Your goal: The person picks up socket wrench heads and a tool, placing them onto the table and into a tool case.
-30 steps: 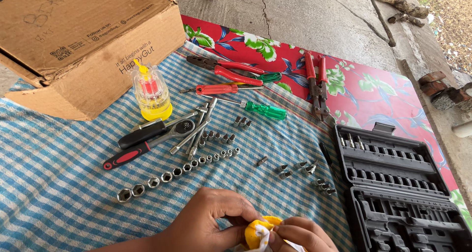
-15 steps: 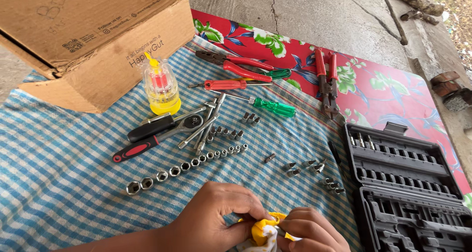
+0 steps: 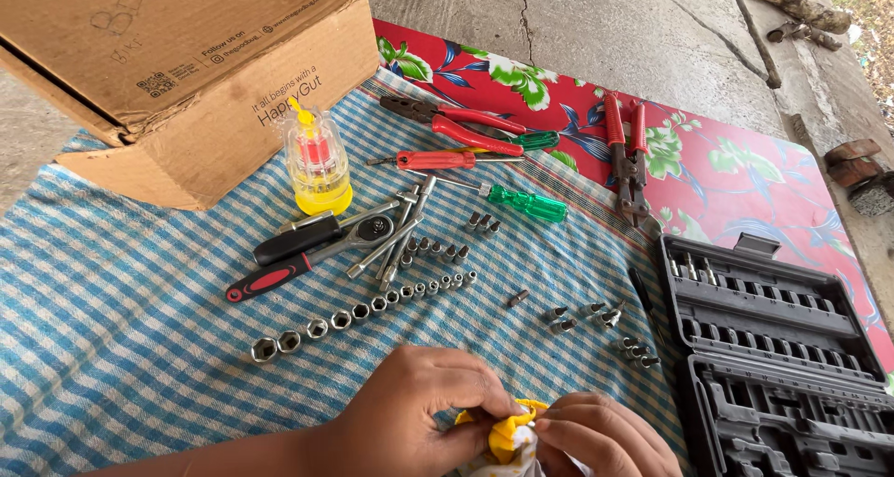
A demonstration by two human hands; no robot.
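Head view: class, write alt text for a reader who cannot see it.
Both hands, left hand and right hand, pinch a yellow cloth above a blue checked cloth bearing a row of sockets, a ratchet and screwdrivers.

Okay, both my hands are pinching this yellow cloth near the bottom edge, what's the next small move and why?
Probably reach the right hand to the nearest loose bits just beyond it. Both hands, the left hand too, are bunched on the yellow cloth, and whether anything sits inside it is hidden. The row of sockets lies bare on the checked cloth.
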